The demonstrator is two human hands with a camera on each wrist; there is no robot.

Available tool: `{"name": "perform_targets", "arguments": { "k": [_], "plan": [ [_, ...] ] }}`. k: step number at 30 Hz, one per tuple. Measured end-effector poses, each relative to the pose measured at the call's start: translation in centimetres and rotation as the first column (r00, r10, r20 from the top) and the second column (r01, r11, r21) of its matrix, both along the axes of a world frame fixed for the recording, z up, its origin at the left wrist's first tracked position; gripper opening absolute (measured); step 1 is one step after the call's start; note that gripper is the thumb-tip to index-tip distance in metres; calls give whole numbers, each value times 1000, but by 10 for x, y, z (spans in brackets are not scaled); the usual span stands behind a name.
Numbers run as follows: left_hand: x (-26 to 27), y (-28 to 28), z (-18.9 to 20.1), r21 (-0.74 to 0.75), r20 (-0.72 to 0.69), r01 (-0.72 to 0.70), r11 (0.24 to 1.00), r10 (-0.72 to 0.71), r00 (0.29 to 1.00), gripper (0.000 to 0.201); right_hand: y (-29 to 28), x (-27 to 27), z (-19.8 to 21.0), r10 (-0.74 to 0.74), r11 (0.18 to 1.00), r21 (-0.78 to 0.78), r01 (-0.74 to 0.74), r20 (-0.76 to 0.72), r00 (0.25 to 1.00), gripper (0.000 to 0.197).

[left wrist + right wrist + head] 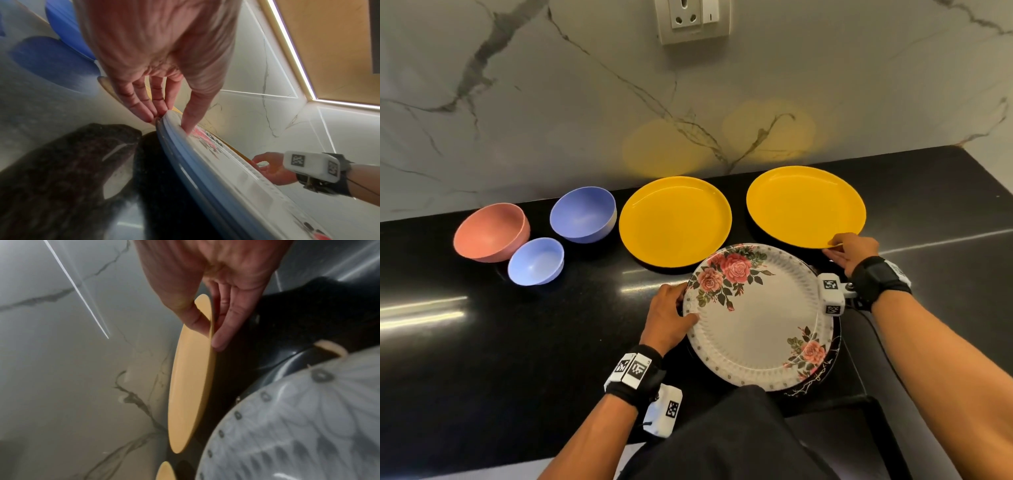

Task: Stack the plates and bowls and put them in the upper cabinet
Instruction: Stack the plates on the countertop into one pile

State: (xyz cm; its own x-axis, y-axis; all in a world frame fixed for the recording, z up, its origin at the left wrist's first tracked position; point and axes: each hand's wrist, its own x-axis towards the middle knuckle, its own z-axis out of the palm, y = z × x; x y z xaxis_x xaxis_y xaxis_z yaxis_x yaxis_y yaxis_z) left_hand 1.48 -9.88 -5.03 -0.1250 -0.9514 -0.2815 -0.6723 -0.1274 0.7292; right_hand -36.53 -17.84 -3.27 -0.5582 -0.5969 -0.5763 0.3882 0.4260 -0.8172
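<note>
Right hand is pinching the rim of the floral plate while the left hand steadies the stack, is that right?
Not quite. The right hand is pinching the rim of the yellow plate on the right, not the floral plate; the right wrist view shows thumb above and fingers below that yellow rim. The left hand does hold the floral plate's edge on the stack.

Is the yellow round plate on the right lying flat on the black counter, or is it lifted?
Cannot tell. The right hand pinches the near rim of the right yellow plate; its underside is hidden.
</note>
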Motion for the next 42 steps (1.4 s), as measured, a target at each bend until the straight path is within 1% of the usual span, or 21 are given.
{"name": "perform_targets", "arguments": {
  "k": [1, 2, 4, 6, 9, 12, 16, 19, 21, 24, 26, 28, 30, 31, 32, 34, 37, 39, 42],
  "plan": [
    [0, 1, -1, -1, 2, 2, 1000, -2, 1000, 64, 4, 2, 7, -24, 1000, -19, 25, 29, 999, 21],
    [0, 1, -2, 0, 1, 3, 1000, -3, 1000, 65, 9, 3, 14, -38, 999, -32, 40, 44, 998, 18],
    [0, 3, -4, 11, -12, 1, 1000, 0, 1000, 68, 21, 5, 28, -18, 998, -55, 20, 45, 999, 18],
    [-1, 4, -6, 24, -33, -4, 1000, 5, 999, 71, 38, 9, 41, 40, 997, -61, -40, 9, 999, 17],
    [-3, 5, -6, 19, -37, -6, 1000, 6, 999, 71, 68, 17, 54, 181, 979, -80, -186, -62, 982, 21],
    [-7, 6, -4, 7, -40, -18, 1000, 18, 999, 68, 102, 23, 56, 268, 958, -86, -274, -72, 961, 28],
    [-7, 8, -4, 26, -118, -50, 998, 53, 992, 55, 141, 36, 42, 331, 943, -31, -332, -33, 943, 24],
    [-2, 7, -1, 31, -184, -142, 989, 146, 972, 42, 164, 45, 26, 360, 933, 24, -359, -26, 933, 25],
    [4, 3, 1, 60, -219, -228, 972, 235, 947, 39, 172, 50, 20, 361, 932, 40, -360, -25, 932, 26],
    [16, -9, -1, 132, -270, -306, 943, 331, 904, 46, 182, 56, 16, 368, 928, 77, -364, -51, 928, 28],
    [20, -17, -1, 199, -342, -348, 916, 397, 851, 55, 185, 59, 16, 394, 917, 116, -382, -106, 913, 29],
    [21, -28, 3, 239, -401, -392, 888, 458, 793, 62, 188, 63, 17, 422, 905, 148, -399, -197, 885, 30],
    [20, -41, 6, 256, -419, -434, 864, 503, 756, 66, 190, 63, 13, 457, 889, 193, -416, -294, 839, 47],
    [19, -47, 8, 267, -421, -455, 849, 528, 738, 65, 191, 62, 11, 479, 877, 226, -424, -336, 811, 55],
    [19, -52, 6, 276, -420, -477, 834, 551, 721, 59, 192, 62, 8, 503, 863, 264, -431, -372, 780, 59],
    [20, -63, 4, 278, -398, -512, 812, 583, 708, 37, 194, 63, 7, 546, 837, 329, -438, -435, 716, 58],
    [24, -77, 0, 367, -357, -515, 774, 629, 691, 27, 199, 69, 11, 610, 792, 416, -447, -508, 608, 53],
    [26, -84, -1, 390, -318, -517, 762, 639, 700, 23, 203, 73, 14, 624, 781, 422, -460, -513, 589, 55],
    [24, -89, 0, 384, -278, -530, 756, 642, 715, 28, 205, 76, 13, 624, 782, 416, -464, -513, 590, 58]
  ]
}}
